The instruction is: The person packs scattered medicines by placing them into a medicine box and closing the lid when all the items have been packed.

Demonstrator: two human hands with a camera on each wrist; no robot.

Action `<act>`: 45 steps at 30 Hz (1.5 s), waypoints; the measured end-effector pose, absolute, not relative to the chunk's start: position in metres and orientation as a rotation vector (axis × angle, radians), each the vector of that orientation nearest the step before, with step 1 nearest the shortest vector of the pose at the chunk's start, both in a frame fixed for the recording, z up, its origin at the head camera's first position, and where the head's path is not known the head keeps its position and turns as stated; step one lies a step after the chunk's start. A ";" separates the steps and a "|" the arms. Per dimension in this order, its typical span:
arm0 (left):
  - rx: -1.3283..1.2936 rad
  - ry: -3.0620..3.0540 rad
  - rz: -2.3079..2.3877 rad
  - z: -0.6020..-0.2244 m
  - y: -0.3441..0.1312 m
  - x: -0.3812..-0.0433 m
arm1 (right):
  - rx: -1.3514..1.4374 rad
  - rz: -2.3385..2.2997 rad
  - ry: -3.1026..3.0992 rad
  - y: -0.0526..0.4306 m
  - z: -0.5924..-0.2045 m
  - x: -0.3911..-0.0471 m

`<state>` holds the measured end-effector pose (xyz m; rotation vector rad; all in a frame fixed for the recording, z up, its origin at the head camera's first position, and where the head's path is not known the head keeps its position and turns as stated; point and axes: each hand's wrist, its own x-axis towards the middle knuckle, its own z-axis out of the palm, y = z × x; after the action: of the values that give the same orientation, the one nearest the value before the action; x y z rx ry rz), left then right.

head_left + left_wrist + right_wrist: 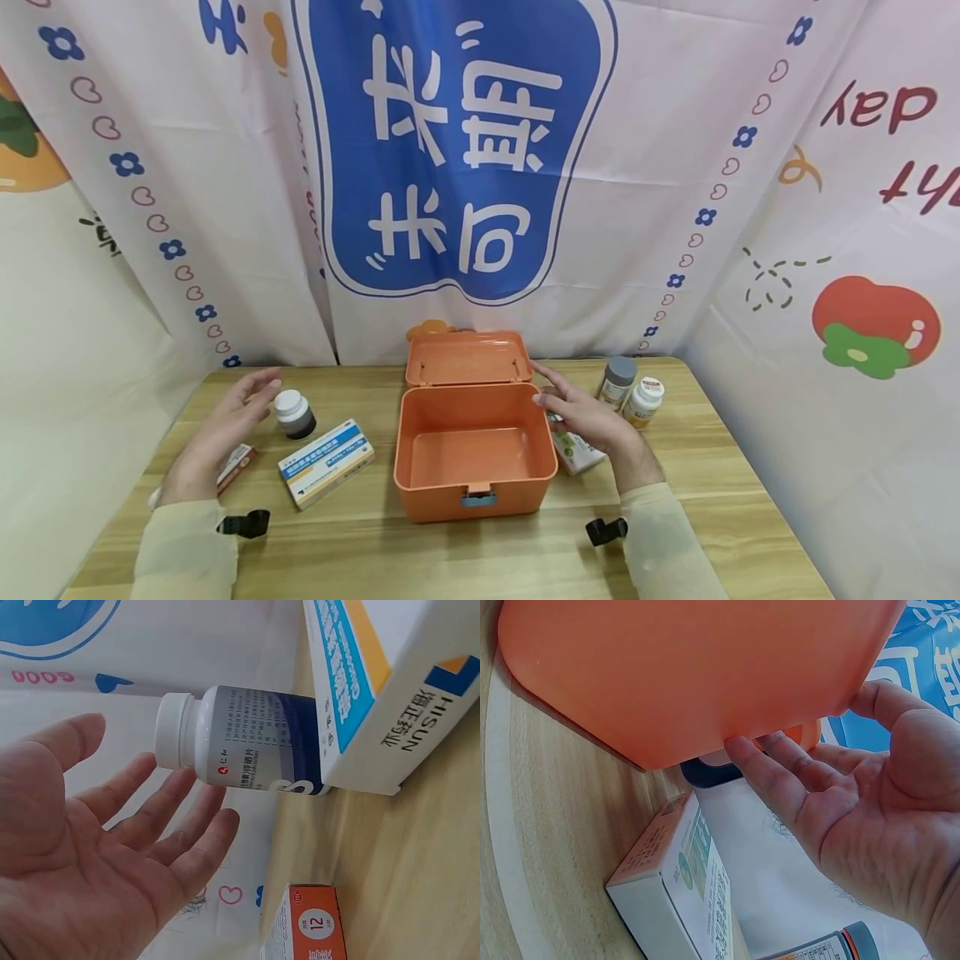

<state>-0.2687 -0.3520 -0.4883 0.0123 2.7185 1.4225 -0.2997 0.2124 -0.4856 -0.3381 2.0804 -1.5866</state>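
Left hand [232, 421]: spread — beside bottle [295, 415]
Right hand [588, 414]: spread — at right edge of orange box [422, 503]
Gap: between box and carton [327, 463]

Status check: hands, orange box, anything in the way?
Left hand beside navy-based bottle, gripping nothing. Right hand at right side of orange box. Lid raised. Green-printed carton beside box: possible snag.
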 end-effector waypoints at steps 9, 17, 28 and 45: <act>0.001 2.735 1.271 -0.492 -0.349 -0.269 | -0.345 -1.591 2.081 0.211 -0.485 -0.299; -0.004 2.739 1.197 -0.495 -0.347 -0.270 | -0.331 -1.608 2.067 0.212 -0.487 -0.300; -0.012 2.751 1.239 -0.497 -0.344 -0.265 | -0.342 -1.615 2.058 0.211 -0.487 -0.300; 0.003 2.861 1.250 -0.464 -0.321 -0.262 | -0.353 -1.604 2.063 0.212 -0.487 -0.301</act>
<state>-0.2622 -0.3214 -0.4638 0.0028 2.8611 1.2495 -0.3008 0.2124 -0.4871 -0.3527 2.0629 -1.6038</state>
